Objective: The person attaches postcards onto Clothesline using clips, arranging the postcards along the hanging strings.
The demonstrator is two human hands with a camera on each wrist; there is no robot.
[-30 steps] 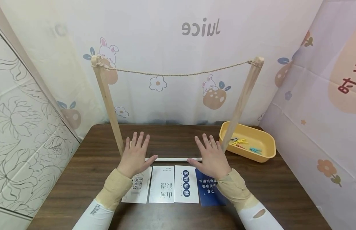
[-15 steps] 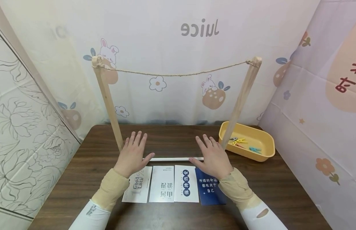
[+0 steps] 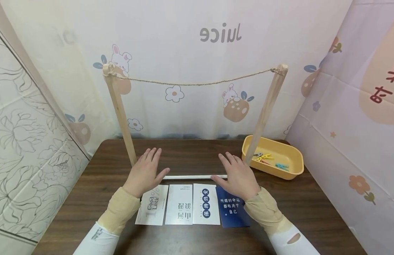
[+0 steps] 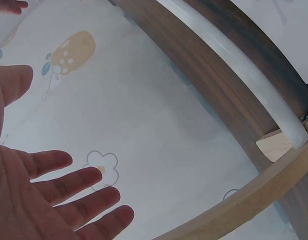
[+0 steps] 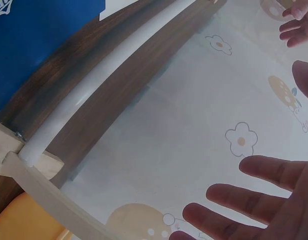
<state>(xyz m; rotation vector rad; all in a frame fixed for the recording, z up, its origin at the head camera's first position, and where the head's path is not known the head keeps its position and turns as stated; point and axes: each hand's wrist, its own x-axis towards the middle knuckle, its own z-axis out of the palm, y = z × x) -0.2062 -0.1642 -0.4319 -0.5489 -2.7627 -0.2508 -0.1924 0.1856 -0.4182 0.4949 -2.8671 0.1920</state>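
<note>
My left hand [image 3: 143,176] is held palm down above the table with its fingers spread and nothing in it, near the left wooden post [image 3: 121,117]. Below its wrist lies a white "Good Luck" card [image 3: 153,207]. My right hand [image 3: 240,179], likewise bare with fingers extended, hovers by the right post [image 3: 266,109] and overlaps part of a dark blue card [image 3: 232,212]. Between these lie two more white cards, one with grey characters [image 3: 179,203] and one with blue dots [image 3: 206,203]. A white rod [image 4: 234,60] joins the posts near their base.
A thin twine [image 3: 197,84] sags between the post tops. At the right back of the brown table [image 3: 184,241], a yellow tub [image 3: 297,159] holds yellow clothespins [image 3: 265,156] and blue ones [image 3: 282,166]. A printed curtain [image 3: 184,117] hangs behind.
Both hands have shifted slightly outward and downward in the head view, fingers still extended. The cards, frame and tub stay where they were; the view itself shifts a little.
</note>
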